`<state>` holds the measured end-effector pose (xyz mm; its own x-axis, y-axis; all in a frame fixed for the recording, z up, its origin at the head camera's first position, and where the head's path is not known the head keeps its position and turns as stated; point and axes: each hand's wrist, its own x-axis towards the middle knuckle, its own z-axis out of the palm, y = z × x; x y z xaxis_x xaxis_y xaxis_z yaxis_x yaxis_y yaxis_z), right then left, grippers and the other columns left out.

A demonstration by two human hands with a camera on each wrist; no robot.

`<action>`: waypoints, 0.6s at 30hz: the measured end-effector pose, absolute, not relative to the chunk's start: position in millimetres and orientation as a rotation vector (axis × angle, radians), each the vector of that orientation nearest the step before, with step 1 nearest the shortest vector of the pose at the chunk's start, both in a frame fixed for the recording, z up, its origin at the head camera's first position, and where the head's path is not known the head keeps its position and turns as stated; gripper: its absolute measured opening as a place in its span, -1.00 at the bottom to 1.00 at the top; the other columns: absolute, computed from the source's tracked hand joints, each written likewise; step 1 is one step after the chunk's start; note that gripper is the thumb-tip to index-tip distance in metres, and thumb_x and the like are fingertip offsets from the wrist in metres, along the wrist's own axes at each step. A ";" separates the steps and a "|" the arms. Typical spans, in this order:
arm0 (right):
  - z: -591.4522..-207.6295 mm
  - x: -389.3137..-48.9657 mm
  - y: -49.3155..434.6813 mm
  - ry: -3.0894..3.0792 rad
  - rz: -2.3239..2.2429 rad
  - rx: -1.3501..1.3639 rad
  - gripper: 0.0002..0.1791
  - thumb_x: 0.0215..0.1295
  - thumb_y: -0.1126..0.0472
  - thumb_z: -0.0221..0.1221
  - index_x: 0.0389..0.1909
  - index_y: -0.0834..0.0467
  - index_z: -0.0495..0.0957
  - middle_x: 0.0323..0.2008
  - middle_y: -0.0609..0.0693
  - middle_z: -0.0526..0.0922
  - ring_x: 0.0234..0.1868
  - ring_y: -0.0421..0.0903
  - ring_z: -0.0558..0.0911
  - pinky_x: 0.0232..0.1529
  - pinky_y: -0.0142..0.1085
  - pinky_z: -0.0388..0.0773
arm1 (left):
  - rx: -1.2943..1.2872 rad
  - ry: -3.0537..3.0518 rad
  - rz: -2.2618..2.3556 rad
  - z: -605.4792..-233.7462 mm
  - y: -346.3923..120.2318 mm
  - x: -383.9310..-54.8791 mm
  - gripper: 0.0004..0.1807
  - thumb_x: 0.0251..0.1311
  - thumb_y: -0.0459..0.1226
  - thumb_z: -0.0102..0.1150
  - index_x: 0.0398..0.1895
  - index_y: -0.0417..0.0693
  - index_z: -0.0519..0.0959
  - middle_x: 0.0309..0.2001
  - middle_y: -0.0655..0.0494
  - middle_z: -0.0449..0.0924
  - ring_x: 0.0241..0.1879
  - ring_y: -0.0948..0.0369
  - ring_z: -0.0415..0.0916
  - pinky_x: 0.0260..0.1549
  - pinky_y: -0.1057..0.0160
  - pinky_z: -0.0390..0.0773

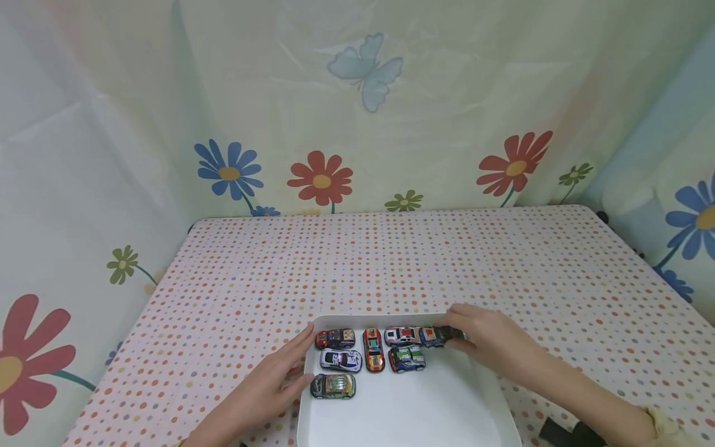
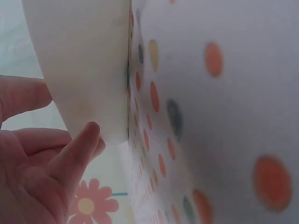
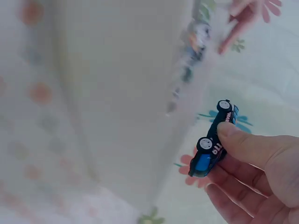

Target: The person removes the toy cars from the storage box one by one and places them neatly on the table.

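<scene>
A white tray (image 1: 413,410) lies at the table's front, with several small toy cars inside. My left hand (image 1: 274,379) holds the tray's left wall, its thumb at the rim beside a green toy car (image 1: 333,386) and other fingers against the outer side (image 2: 91,70). At the far right corner my right hand (image 1: 483,338) pinches a dark blue and black toy car (image 3: 212,140) between thumb and fingers. Left of that car sits a white and red toy car (image 1: 402,336), with a green and white one (image 1: 407,359) just below.
Farther left in the tray stand a red and black car (image 1: 335,338), a white and purple car (image 1: 341,360) and a red and yellow car (image 1: 373,350) turned lengthwise. A dotted cloth (image 1: 363,267) covers the table. Black objects (image 1: 570,433) lie by the right forearm. A flowered curtain (image 1: 424,143) hangs behind.
</scene>
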<state>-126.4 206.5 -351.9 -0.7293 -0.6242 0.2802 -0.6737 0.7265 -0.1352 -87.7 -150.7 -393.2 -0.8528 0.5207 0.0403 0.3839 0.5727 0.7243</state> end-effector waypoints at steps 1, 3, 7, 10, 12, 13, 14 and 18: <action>-346.4 -131.6 203.8 -2.709 0.339 1.030 -0.66 -0.12 0.28 0.45 -0.24 0.11 0.64 -0.33 -0.13 0.59 -0.35 -0.20 0.60 -0.41 -0.41 0.58 | 0.763 2.622 1.149 -393.3 -150.9 -87.6 -0.31 0.29 -0.33 0.08 0.42 -0.26 0.05 0.44 -0.09 -0.12 0.26 0.04 0.19 0.01 0.36 0.40; -336.4 -143.9 197.6 -2.705 0.362 1.029 -0.67 -0.10 0.29 0.44 -0.23 0.12 0.64 -0.34 -0.13 0.59 -0.36 -0.22 0.58 -0.42 -0.40 0.57 | 0.759 2.609 1.160 -393.3 -150.8 -87.8 -0.31 0.29 -0.32 0.08 0.42 -0.25 0.04 0.44 -0.08 -0.13 0.27 0.04 0.17 0.01 0.36 0.40; -321.5 -174.6 177.0 -2.713 0.428 1.059 -0.69 -0.06 0.34 0.42 -0.22 0.17 0.63 -0.33 -0.09 0.59 -0.34 -0.18 0.59 -0.38 -0.34 0.58 | 0.752 2.596 1.169 -393.8 -151.5 -88.2 -0.31 0.29 -0.33 0.07 0.42 -0.26 0.04 0.44 -0.07 -0.15 0.27 0.06 0.16 0.01 0.39 0.38; -318.4 -197.1 158.4 -2.755 0.440 1.075 -0.72 -0.01 0.35 0.39 -0.22 0.19 0.62 -0.32 -0.05 0.59 -0.33 -0.15 0.59 -0.35 -0.31 0.58 | 0.751 2.591 1.172 -394.4 -151.2 -88.4 -0.31 0.29 -0.33 0.07 0.42 -0.27 0.03 0.44 -0.06 -0.16 0.28 0.06 0.16 0.01 0.40 0.38; -320.9 -209.0 146.9 -2.794 0.446 1.082 -0.74 0.02 0.34 0.38 -0.23 0.19 0.62 -0.32 -0.04 0.59 -0.32 -0.13 0.59 -0.34 -0.31 0.58 | 0.751 2.590 1.174 -394.6 -150.9 -88.2 -0.31 0.29 -0.33 0.07 0.42 -0.26 0.03 0.44 -0.06 -0.16 0.28 0.06 0.14 0.02 0.40 0.38; -324.0 -214.1 142.0 -2.815 0.441 1.086 -0.75 0.03 0.34 0.37 -0.23 0.20 0.61 -0.32 -0.03 0.59 -0.32 -0.13 0.59 -0.34 -0.31 0.57 | 0.751 2.588 1.176 -394.6 -150.8 -88.1 -0.31 0.29 -0.32 0.07 0.42 -0.26 0.03 0.44 -0.06 -0.16 0.29 0.06 0.13 0.02 0.39 0.38; -327.6 -218.1 137.5 -2.834 0.432 1.087 -0.76 0.03 0.34 0.37 -0.24 0.19 0.61 -0.32 -0.03 0.59 -0.32 -0.13 0.59 -0.34 -0.32 0.57 | 0.749 2.588 1.174 -394.5 -150.5 -87.8 -0.31 0.29 -0.32 0.07 0.42 -0.26 0.03 0.44 -0.06 -0.16 0.29 0.05 0.12 0.02 0.39 0.38; -343.5 -227.1 122.3 -2.923 0.440 1.090 -0.78 0.04 0.34 0.36 -0.26 0.21 0.60 -0.33 -0.03 0.60 -0.30 -0.12 0.58 -0.31 -0.32 0.56 | 0.748 2.603 1.155 -393.2 -149.9 -87.2 -0.31 0.30 -0.30 0.06 0.42 -0.25 0.02 0.44 -0.06 -0.16 0.27 0.05 0.16 0.02 0.37 0.39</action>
